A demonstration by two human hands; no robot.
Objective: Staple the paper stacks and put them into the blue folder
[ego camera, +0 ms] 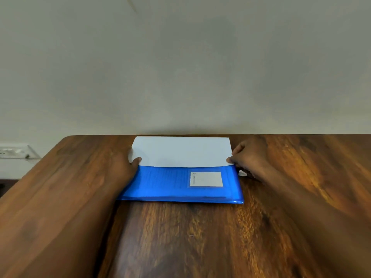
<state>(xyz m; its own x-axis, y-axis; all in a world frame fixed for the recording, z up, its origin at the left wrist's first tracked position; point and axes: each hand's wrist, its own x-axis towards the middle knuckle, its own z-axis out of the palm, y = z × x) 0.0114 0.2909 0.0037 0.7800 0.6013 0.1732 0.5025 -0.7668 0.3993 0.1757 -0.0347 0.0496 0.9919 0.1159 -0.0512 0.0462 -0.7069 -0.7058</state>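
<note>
The blue folder (pixel 180 185) hides the lower part of your paper stack (pixel 180 151). Its label (pixel 206 179) print is too small to read. Both your forearms blur.

- The left hand (pixel 125 167) reaches forward, its thumb lying flat on top.
- The right hand (pixel 248 157) reaches forward too, fingers curled, maybe pinching.

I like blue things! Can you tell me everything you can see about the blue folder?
The blue folder is shiny, like plastic, and lies flat on the wooden table. A pale label sits on its front. White paper sticks out of its far edge. The left hand and the right hand hold the paper at the folder's sides.
</note>
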